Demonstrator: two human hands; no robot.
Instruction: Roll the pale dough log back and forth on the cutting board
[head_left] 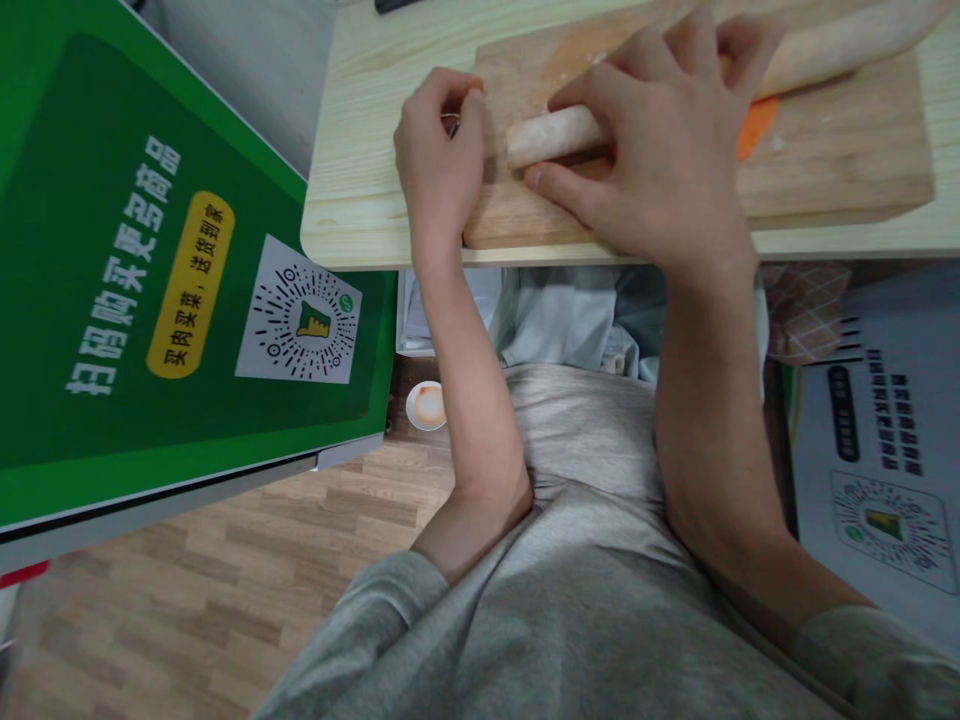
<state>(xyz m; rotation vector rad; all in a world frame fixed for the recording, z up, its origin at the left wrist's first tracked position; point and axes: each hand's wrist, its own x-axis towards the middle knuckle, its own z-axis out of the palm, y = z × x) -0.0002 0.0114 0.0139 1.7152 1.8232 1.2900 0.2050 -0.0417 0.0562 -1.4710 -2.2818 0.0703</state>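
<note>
A pale wooden rolling pin point(555, 136) lies slantwise over the wooden cutting board point(525, 215). My right hand point(660, 140) is closed around the pin, its thumb along the near side and the fingers over the far side. Under the pin, a flat orange piece point(757, 128), which looks like dough, shows beside my right hand. At the board's left edge my left hand point(442, 150) is curled, with thumb and forefinger close together. What it pinches, if anything, is hidden; a small orange patch shows by its fingertips.
The board rests on a light wood table point(360, 190). A green sign panel point(210, 430) with a code stands to the left. Below the table are a small white bowl point(427, 406) and some grey cloth point(562, 315). Another printed panel point(862, 520) is on the right.
</note>
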